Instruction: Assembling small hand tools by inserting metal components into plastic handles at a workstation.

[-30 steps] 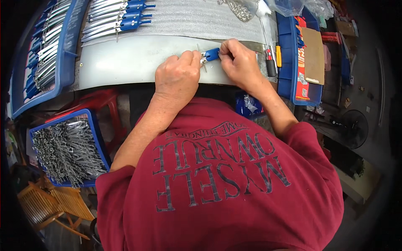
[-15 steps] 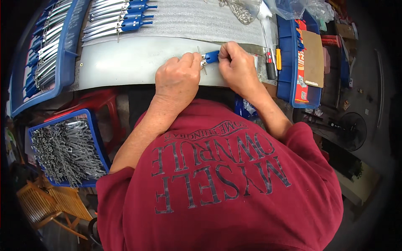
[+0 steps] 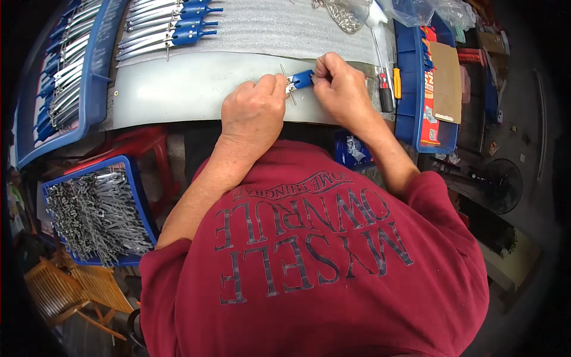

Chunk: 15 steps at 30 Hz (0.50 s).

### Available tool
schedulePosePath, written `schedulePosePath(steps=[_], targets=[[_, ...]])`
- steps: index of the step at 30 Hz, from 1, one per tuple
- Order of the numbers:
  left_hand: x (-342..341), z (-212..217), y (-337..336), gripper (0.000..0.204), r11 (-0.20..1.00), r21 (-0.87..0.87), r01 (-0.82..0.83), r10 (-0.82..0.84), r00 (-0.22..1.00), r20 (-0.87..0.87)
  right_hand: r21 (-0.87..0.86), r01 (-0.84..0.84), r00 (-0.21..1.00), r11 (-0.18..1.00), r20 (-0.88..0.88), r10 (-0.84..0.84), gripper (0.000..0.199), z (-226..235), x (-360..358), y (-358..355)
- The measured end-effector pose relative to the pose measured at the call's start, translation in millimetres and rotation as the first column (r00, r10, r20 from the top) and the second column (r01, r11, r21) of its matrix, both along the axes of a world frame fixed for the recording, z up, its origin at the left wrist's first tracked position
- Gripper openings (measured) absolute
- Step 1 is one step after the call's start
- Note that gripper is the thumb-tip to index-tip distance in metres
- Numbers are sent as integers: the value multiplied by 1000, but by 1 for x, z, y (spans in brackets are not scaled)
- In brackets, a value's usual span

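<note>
Between my hands is a silver metal part with a blue plastic end [image 3: 302,80] and a thin pin crossing it. My left hand [image 3: 254,110] is closed around its metal side, hiding most of that length. At the blue end, the fingers of my right hand [image 3: 346,95] are pinched together; the narrow tip there is hidden by them. Both hands are just above the smooth white sheet [image 3: 172,89] at the table's near edge. Several similar blue-ended metal parts [image 3: 172,37] lie in a row on the foam mat at the far left.
Left of the sheet, a blue tray [image 3: 95,89] holds more such parts. Below it, a blue crate [image 3: 140,205] is full of grey metal pieces. Screwdrivers with a red-black handle [image 3: 385,95] and a yellow handle [image 3: 397,83] lie near a right-hand blue bin [image 3: 407,113]. A bag of small metal pieces [image 3: 345,16] lies beyond.
My right hand has shifted slightly up and its fingers have uncovered more of the blue end. My left hand has hardly moved.
</note>
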<state>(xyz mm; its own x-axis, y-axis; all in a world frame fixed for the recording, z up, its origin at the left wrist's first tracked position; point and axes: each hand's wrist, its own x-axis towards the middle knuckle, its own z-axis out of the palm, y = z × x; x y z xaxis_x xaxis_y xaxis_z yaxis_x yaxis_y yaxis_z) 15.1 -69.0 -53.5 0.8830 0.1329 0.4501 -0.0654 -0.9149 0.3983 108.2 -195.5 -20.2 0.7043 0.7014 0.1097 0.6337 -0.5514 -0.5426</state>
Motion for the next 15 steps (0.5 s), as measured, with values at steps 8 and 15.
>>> schedulePosePath(steps=[8, 15], targets=[[-1, -1, 0, 9, 1000, 22, -10, 10, 1000, -2, 15, 155, 987, 988, -42, -154, 15, 13, 10, -16], [-2, -1, 0, 10, 999, 32, -11, 12, 1000, -11, -22, 55, 997, 998, -62, -56, 17, 10, 9, -21]])
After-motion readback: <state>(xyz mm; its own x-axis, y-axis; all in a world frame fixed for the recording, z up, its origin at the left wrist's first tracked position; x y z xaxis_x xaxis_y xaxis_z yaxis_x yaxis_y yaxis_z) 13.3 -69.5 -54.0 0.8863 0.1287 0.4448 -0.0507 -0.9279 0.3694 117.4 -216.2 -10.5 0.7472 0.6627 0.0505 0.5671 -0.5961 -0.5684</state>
